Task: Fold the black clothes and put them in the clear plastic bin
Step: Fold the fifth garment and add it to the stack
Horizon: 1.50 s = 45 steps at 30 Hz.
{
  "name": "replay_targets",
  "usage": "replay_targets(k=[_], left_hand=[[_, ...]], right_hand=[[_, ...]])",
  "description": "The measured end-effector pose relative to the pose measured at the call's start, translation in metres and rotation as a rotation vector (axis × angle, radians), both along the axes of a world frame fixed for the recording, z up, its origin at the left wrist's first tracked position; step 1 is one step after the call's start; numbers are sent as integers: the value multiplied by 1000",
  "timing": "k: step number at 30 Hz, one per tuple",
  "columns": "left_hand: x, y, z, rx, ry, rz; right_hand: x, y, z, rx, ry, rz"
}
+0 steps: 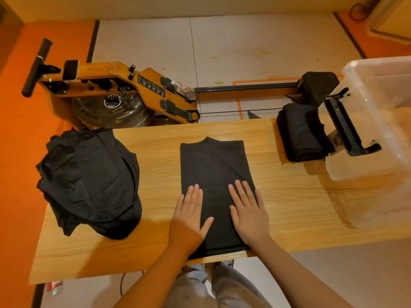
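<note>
Table (155,156), folded stack (302,134) beside clear bin (384,134)

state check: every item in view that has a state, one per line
left hand: open, flat on the shirt
right hand: open, flat on the shirt
shirt: partly folded, long strip
pile of black clothes: unfolded, crumpled
folded stack: folded, beside the bin, seemingly outside it
clear plastic bin: no lid visible
</note>
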<state>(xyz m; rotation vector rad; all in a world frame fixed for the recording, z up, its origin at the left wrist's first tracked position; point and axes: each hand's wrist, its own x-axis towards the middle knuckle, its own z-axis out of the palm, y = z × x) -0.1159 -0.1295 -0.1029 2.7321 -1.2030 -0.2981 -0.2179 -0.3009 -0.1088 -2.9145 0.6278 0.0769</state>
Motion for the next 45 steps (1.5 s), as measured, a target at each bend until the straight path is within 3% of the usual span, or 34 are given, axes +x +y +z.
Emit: replay_targets(k=[5, 10, 14, 22, 27, 31, 40, 45], left_hand=[[11, -3, 8, -75, -25, 82], [51, -54, 11, -2, -49, 71], [83, -58, -2, 59, -72, -58], [89, -52, 4, 33, -41, 94], [109, -89, 15, 92, -35, -42], [133, -88, 6, 134, -31, -76], [145, -75, 7, 124, 18, 180], [94, -64, 20, -37, -16, 123]], right_hand=[[15, -2, 17, 18, -85, -116], [82, 0, 18, 114, -52, 137], [107, -24, 3, 68, 5, 190], [96, -57, 12, -7, 11, -81], [140, -48, 17, 114, -44, 201], [150, -71, 6, 50, 4, 257], [135, -121, 15, 12, 96, -15], [112, -92, 42, 55, -61, 52]])
